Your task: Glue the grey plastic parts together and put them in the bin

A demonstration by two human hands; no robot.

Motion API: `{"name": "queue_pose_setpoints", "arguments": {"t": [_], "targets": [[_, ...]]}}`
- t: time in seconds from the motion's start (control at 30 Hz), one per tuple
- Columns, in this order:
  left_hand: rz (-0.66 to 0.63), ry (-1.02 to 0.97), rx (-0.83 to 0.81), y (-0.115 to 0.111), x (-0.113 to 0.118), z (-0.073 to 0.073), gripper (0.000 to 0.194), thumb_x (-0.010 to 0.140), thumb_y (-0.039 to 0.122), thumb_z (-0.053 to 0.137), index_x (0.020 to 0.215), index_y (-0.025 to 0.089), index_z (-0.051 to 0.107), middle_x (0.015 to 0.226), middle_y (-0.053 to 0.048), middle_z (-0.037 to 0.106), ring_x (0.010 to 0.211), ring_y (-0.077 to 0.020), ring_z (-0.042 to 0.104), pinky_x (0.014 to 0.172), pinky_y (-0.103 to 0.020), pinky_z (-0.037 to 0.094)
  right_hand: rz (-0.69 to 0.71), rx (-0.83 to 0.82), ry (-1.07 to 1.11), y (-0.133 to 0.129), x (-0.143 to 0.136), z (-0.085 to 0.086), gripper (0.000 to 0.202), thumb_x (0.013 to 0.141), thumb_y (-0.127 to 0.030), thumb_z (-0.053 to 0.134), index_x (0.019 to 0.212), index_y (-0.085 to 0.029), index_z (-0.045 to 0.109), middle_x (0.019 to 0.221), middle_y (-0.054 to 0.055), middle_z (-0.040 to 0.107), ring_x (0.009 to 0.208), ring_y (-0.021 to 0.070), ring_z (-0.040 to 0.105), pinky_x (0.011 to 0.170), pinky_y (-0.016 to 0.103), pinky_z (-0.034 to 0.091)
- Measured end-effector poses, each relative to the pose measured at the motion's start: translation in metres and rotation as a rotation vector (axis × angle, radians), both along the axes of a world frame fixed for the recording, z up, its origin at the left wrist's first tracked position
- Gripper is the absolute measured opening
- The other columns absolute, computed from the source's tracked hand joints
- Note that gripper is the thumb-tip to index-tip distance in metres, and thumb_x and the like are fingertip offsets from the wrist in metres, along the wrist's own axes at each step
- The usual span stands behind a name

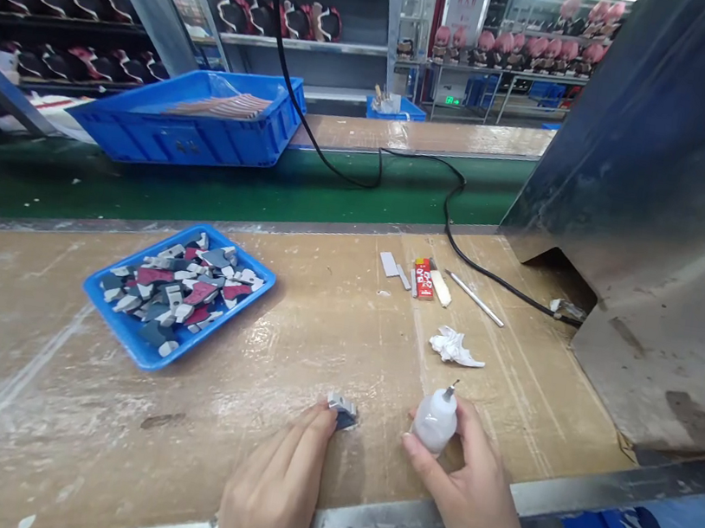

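My left hand [282, 481] rests at the front of the table, its fingers pressed together against a small grey and white plastic part [343, 411]. The fingers partly hide that part. To the right, my right hand [470, 481] is closed around a small translucent squeeze bottle [435, 420], thumb on the near side. The bottle stands roughly upright, with a thin metal nozzle on top and whitish contents. Left of my hands, a blue tray [146, 357] holds a heap of similar parts in grey, white and dark pink.
Crumpled white tissue [455, 348] lies beyond the bottle. Behind it are a red packet [424, 279], pale strips and a thin metal rod [475, 299]. A black cable [489, 270] runs to a metal housing [674, 257] on the right. A large blue crate [192, 145] stands further back.
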State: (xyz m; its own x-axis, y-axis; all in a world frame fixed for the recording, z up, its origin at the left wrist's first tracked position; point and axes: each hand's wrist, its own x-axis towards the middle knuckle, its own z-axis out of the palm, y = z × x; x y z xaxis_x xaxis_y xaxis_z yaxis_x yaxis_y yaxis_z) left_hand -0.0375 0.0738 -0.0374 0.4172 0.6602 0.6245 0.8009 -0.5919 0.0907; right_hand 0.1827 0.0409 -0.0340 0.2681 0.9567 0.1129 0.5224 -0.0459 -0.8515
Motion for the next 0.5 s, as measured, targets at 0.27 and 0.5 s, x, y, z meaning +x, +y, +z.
{"name": "queue_pose_setpoints", "arguments": {"t": [0.27,0.5], "targets": [[-0.034,-0.043,0.066,0.0074,-0.0050,-0.0015,0.022,0.100,0.012,0.054,0.118,0.014,0.066,0.108,-0.007,0.078,0.092,-0.0203,0.077,0.084,-0.028,0.062,0.124,0.203,-0.032,0.0010,0.0066,0.0036,0.042,0.097,-0.045,0.060,0.131,-0.022,0.057,0.121,0.009,0.072,0.109,0.0252,0.071,0.089,0.032,0.059],[-0.094,-0.023,0.122,0.0057,-0.0095,-0.0037,0.031,0.094,-0.002,0.050,0.118,0.010,0.067,0.111,-0.010,0.078,0.097,-0.0209,0.077,0.088,-0.028,0.063,0.067,0.052,0.294,-0.0032,-0.0030,0.0043,0.038,0.097,-0.046,0.059,0.129,-0.027,0.057,0.116,0.004,0.072,0.103,0.0211,0.071,0.084,0.025,0.057]]}}
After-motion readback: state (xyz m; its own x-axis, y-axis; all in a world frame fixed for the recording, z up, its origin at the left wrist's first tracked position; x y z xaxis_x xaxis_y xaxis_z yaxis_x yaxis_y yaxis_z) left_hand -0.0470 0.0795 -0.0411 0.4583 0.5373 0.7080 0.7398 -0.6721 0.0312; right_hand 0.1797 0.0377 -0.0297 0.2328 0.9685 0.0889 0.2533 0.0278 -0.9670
